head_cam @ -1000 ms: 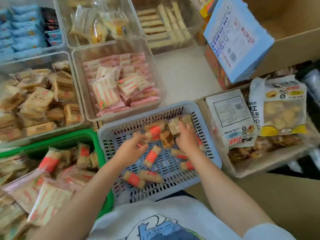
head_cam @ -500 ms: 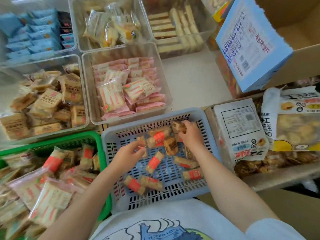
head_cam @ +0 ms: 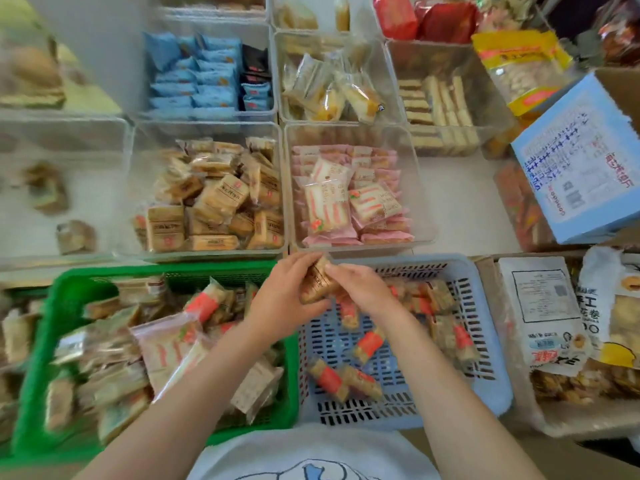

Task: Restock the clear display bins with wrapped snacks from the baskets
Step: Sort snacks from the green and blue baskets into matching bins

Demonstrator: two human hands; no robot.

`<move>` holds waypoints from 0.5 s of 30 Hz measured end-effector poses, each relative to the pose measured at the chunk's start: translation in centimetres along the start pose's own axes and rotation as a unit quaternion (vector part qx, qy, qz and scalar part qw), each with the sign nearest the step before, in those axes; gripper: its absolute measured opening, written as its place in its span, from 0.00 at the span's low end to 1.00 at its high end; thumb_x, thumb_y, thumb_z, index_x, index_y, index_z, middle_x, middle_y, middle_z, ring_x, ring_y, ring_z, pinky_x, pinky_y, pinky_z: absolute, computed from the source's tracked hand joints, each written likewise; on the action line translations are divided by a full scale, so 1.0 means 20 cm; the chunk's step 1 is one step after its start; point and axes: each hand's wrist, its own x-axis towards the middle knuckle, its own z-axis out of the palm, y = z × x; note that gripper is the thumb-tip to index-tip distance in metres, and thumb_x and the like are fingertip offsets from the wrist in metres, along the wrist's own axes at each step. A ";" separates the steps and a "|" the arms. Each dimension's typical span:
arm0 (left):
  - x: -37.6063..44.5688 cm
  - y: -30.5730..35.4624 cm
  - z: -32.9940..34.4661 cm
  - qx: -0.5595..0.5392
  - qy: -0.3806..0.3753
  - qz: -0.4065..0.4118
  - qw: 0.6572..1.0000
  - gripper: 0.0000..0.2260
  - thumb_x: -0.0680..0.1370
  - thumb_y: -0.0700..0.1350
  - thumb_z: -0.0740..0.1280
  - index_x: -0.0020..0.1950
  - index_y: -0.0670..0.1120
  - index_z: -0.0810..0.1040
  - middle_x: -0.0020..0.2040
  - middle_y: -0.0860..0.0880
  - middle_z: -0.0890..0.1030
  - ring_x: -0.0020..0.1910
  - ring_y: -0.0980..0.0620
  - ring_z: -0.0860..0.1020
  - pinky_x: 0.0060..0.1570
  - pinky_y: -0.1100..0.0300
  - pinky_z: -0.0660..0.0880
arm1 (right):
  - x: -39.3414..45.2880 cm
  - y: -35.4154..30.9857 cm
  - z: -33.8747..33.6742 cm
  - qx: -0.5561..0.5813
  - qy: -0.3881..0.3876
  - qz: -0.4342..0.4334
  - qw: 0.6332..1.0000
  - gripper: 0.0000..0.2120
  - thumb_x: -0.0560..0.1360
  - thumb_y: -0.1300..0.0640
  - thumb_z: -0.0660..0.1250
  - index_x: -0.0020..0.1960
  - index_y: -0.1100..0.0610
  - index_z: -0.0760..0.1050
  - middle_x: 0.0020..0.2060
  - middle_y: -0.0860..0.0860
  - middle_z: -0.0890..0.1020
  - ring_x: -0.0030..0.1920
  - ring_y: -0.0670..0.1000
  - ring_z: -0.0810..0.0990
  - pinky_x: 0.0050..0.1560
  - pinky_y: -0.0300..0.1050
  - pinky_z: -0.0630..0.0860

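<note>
Moved: both my hands have come up out of the pale blue slotted plastic basket and met over its far left rim; a second ago they were apart, picking among the pieces inside.
Left hand: fingers curled round the left side of a small bundle of brown clear-wrapped snack bars.
Right hand: fingertips pinching the same bundle from the right.
Bundle: held above the basket rim, near the clear plastic bin of tan wrapped biscuits and the clear bin of pink striped packets.
Left behind: red-banded bars on the basket floor.
Meaning: I judge gathering done, transfer into a bin next.
Beside: green slotted basket, heaped, untouched.
</note>
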 end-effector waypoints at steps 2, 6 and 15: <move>-0.06 -0.10 -0.15 0.004 0.053 -0.046 0.998 0.33 0.74 0.51 0.75 0.77 0.49 0.67 0.70 0.50 0.73 0.69 0.51 0.70 0.67 0.55 0.69 | 0.05 -0.14 0.19 0.013 -0.029 -0.006 0.999 0.19 0.82 0.42 0.61 0.42 0.50 0.83 0.36 0.47 0.83 0.38 0.48 0.80 0.41 0.41 0.76; -0.15 -0.28 -0.49 0.004 0.169 -0.118 0.978 0.31 0.74 0.54 0.74 0.75 0.49 0.70 0.62 0.52 0.79 0.60 0.51 0.77 0.58 0.57 0.75 | 0.21 -0.30 0.48 -0.079 0.048 -0.079 0.993 0.13 0.82 0.44 0.60 0.58 0.49 0.78 0.58 0.50 0.78 0.60 0.49 0.76 0.61 0.47 0.73; 0.29 -0.62 -0.97 0.068 0.133 -0.178 0.973 0.35 0.82 0.57 0.61 0.82 0.52 0.46 0.82 0.44 0.47 0.80 0.42 0.51 0.76 0.44 0.57 | 0.35 -0.29 0.72 -0.391 0.102 -0.070 0.912 0.23 0.81 0.50 0.62 0.74 0.53 0.67 0.76 0.56 0.61 0.77 0.57 0.57 0.78 0.59 0.48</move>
